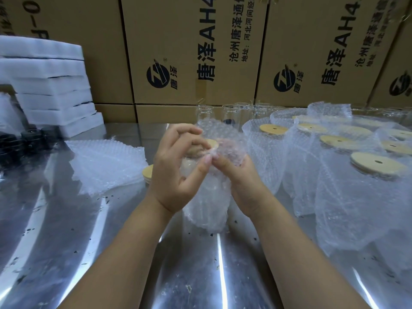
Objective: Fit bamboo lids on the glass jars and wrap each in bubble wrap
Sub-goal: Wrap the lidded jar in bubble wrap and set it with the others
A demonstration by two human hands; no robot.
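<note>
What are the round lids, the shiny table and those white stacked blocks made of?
The round lids look like bamboo or pale wood: tan, matt, with a small centre hole. The table looks like metal, probably stainless steel: it mirrors light in bright streaks. The white blocks seem to be foam: dull white, with soft edges.

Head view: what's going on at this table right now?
A person is wrapping a lidded glass jar in bubble wrap on the steel table. The left hand and right hand pinch the wrap together at the bamboo lid. Wrapped jars stand to the right, bare jars wait behind, and spare wrap sheets lie to the left.
</note>
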